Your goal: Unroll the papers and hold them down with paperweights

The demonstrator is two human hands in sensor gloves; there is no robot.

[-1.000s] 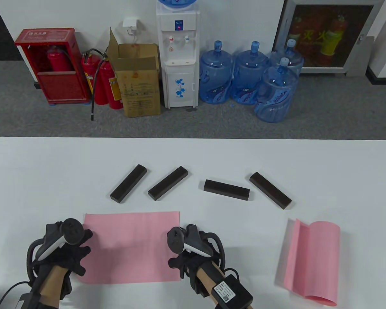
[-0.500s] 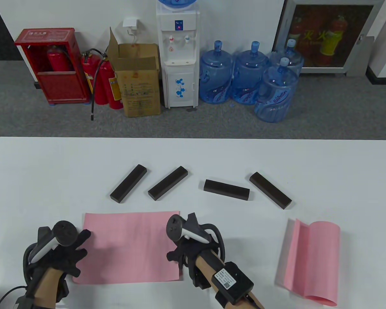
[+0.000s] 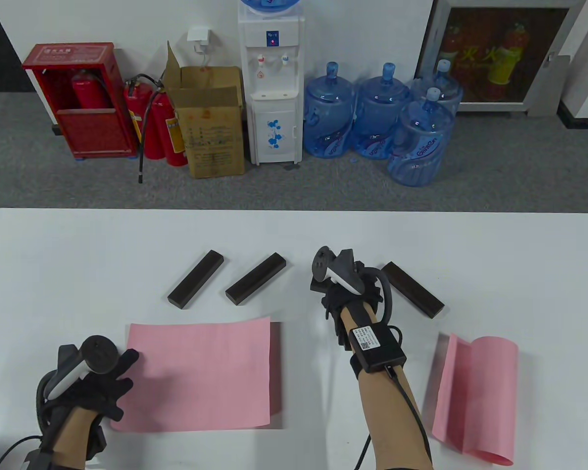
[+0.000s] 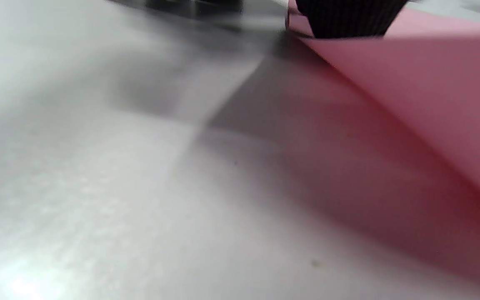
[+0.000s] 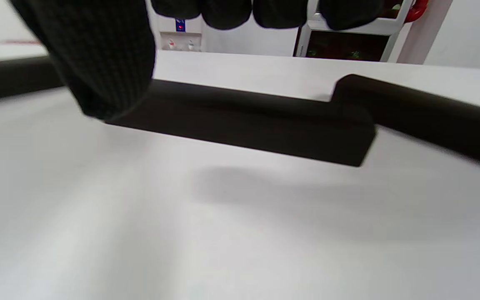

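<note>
A flat pink paper [image 3: 201, 377] lies at the front left. My left hand [image 3: 120, 374] presses its left edge with fingers spread; a fingertip [image 4: 348, 16] rests on the paper [image 4: 431, 83] in the left wrist view. The paper's right edge lifts slightly. My right hand [image 3: 345, 289] is over the third dark paperweight [image 5: 244, 121], open: the thumb [image 5: 94, 62] is at the bar's near left end and the fingers [image 5: 223, 10] hang above it. In the table view this bar is hidden under the hand. A second pink paper [image 3: 475, 391], half rolled, lies at the front right.
Three more dark paperweights lie in the same row: two on the left [image 3: 196, 286] [image 3: 256, 285] and one on the right [image 3: 414, 296], close to my right hand. The white table [image 3: 78, 254] ends at its far edge, with floor and water bottles beyond.
My right hand has left the flat paper's right edge and moved up and right to the third paperweight. That edge has curled up slightly. The left hand stays on the paper.
</note>
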